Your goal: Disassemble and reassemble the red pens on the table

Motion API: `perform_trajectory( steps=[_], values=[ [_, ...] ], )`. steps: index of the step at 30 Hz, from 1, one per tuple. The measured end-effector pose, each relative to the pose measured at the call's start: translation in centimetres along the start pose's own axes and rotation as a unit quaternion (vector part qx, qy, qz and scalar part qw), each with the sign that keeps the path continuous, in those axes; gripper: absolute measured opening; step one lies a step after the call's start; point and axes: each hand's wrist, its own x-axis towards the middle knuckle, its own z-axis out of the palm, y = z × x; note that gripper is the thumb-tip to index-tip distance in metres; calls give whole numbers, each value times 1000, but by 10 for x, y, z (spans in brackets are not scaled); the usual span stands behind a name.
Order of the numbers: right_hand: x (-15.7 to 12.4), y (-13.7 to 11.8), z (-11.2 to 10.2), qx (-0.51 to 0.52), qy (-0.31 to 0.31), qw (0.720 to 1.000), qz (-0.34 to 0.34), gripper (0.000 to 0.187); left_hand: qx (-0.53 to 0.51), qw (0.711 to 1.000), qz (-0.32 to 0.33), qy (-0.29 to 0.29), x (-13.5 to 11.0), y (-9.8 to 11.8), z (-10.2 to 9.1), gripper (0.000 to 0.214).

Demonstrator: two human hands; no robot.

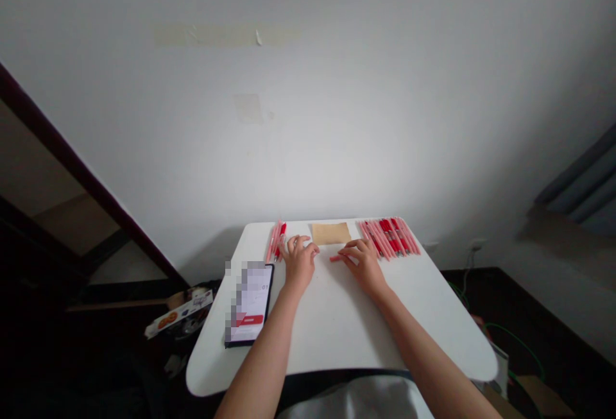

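My left hand (299, 260) rests on the white table (337, 323) with its fingers curled, touching a small bundle of red and pink pens (276, 240) at the far left. My right hand (363, 264) lies to the right, fingers pinched on one pink pen (337, 256) that points left on the tabletop. Just beyond that hand a long row of red and pink pens (389, 237) lies side by side. A tan paper square (330, 233) sits between the two groups near the far edge.
A phone (249, 303) with a lit screen lies at the table's left edge. A white wall stands right behind the table. A box (178, 316) lies on the dark floor at left; green cable (510, 342) and clutter are at right.
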Motion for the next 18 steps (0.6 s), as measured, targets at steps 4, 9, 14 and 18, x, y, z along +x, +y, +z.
perform_trajectory(
  steps=[4, 9, 14, 18],
  values=[
    [-1, 3, 2, 2, 1, 1000, -1, 17, -10, 1000, 8, 10, 2, 2, 0, 18],
    [-1, 3, 2, 5, 0, 1000, 0, 16, -26, 1000, 15, -4, 4, 4, -1, 25],
    [-1, 0, 1, 8, 9, 1000, -1, 16, -22, 1000, 15, -12, 5, 4, 0, 30],
    [-1, 1, 1, 9, 11, 1000, 3, 17, -25, 999, 21, -10, 5, 7, -2, 28]
  ],
)
